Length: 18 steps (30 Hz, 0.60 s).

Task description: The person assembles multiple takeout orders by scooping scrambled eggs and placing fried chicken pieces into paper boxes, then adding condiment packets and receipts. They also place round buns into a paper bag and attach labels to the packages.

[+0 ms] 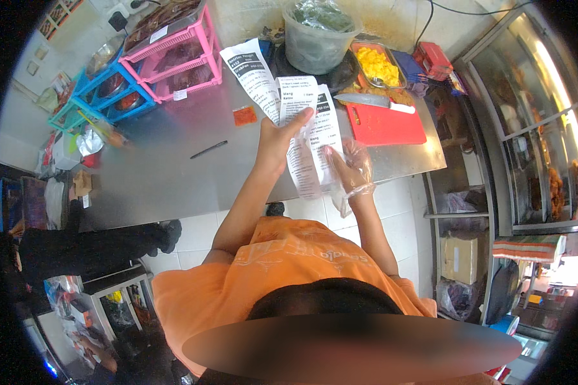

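Several long printed paper receipts [296, 98] are held over the steel table [164, 178]. My left hand [282, 139], bare, pinches them with its thumb on top. On their right side, my right hand [351, 166], in a clear plastic glove, grips the lower part of the right-hand slip [323, 130]. A red cutting board [387, 125] lies to the right, with a white-handled knife [371, 101] across its top edge beside breaded fried food [366, 91]. Left of the slips are a small packet of orange-red contents [244, 116] and a black pen [208, 149].
Pink basket racks [173, 53] and blue ones [113, 94] stand at the back left. A plastic tub [318, 43] and a tray of yellow food [378, 66] are at the back. A glass display cabinet [525, 125] stands right. Another person in dark clothes [96, 248] is at left.
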Motion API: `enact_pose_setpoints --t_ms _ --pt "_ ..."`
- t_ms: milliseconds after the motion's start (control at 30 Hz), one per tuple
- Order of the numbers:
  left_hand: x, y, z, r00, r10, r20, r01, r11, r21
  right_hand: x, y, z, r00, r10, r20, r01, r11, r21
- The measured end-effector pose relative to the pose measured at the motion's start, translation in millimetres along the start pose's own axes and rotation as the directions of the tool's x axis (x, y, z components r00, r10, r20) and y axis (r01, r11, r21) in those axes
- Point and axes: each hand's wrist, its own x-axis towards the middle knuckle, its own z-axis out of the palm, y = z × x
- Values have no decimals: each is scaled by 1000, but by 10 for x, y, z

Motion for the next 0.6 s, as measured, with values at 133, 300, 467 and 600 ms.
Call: enact_pose_setpoints --t_ms 133,300,467,600 --pt "120 5 -32 990 129 -51 -131 991 -20 -135 151 -105 970 234 70 -241 962 129" --pt "301 19 -182 986 122 -112 -128 991 -46 -206 95 -187 960 268 80 -278 942 189" --pt "373 -44 -369 993 69 -101 -80 991 -107 -183 42 -216 944 330 18 -326 920 219" --pt "213 -288 -452 994 -82 -71 76 994 -82 -147 93 -190 955 293 -46 -282 946 159"
